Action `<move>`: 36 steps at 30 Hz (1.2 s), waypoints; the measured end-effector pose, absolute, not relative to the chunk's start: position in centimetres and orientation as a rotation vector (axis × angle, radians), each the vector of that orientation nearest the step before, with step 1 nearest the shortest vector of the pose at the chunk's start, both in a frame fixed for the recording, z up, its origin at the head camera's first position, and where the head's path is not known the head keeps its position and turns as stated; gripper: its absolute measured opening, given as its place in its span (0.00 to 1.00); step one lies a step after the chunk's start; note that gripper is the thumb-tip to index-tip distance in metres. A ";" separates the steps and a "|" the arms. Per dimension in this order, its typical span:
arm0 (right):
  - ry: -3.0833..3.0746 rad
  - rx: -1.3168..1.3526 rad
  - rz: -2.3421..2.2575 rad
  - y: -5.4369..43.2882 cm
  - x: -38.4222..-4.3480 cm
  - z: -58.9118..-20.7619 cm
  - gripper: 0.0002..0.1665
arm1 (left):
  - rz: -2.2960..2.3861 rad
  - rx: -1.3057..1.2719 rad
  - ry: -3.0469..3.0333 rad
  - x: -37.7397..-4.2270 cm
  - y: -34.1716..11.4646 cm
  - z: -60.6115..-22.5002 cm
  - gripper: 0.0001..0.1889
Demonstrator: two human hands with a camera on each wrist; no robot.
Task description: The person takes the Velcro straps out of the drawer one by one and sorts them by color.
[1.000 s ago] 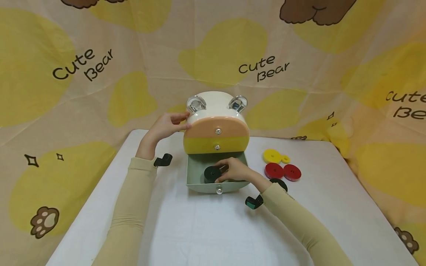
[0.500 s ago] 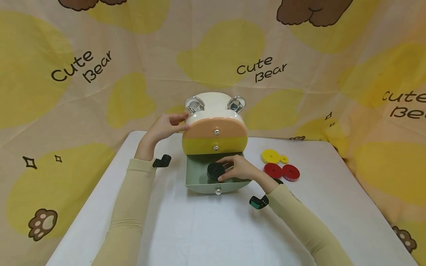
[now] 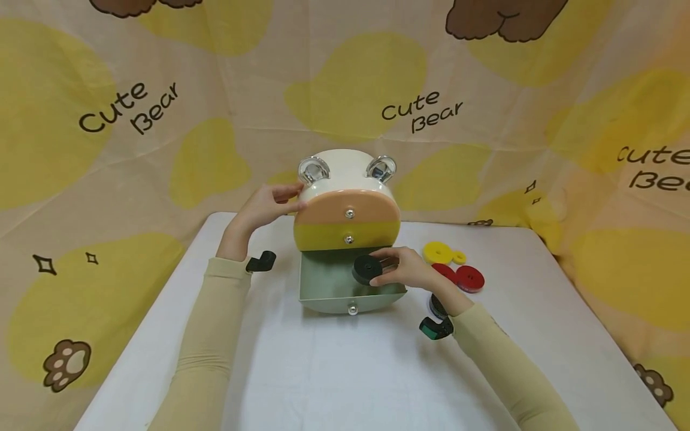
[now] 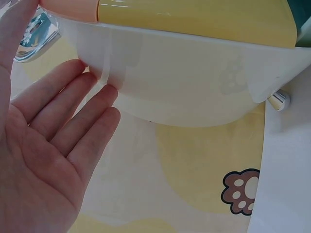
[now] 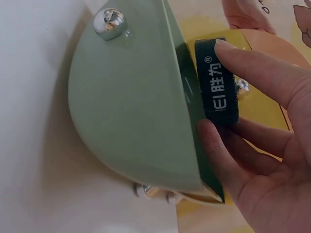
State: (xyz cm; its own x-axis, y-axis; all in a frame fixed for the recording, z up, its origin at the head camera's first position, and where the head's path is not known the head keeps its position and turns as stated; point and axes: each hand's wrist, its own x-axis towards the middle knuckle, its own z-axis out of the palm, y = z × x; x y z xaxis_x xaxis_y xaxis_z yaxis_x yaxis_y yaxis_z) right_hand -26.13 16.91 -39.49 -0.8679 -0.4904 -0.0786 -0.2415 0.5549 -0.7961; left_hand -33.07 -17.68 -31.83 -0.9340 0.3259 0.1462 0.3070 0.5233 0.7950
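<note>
A small storage box (image 3: 347, 206) with silver ears has its green bottom drawer (image 3: 323, 306) pulled out. My right hand (image 3: 412, 269) pinches a black roll of strap tape (image 3: 368, 270) between thumb and fingers, above the drawer. White lettering shows on the roll's edge in the right wrist view, where the drawer front (image 5: 126, 102) stands beside it. My left hand (image 3: 259, 208) rests against the box's upper left side. In the left wrist view its fingers (image 4: 92, 114) are nearly straight, the tips touching the white wall (image 4: 180, 77).
To the right of the box lie a large yellow roll (image 3: 438, 252), a small yellow ring (image 3: 459, 257) and two red rolls (image 3: 470, 279). Another black roll (image 3: 438, 306) is partly hidden by my right wrist. A patterned cloth (image 3: 345, 78) hangs behind the white table (image 3: 323, 371).
My right hand has lifted the black roll from the drawer's floor and shifted it to the right. The left hand stays on the box.
</note>
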 end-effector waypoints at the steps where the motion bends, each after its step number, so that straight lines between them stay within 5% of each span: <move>1: 2.503 -0.602 -1.216 17.2 -26.1 -39.4 0.38 | 1.415 0.569 2.726 -33.2 -17.7 -32.0 0.33; 36: 2.627 -0.419 -1.294 25.2 -24.2 -39.2 0.39 | 1.398 0.542 2.735 -32.9 -17.7 -31.8 0.34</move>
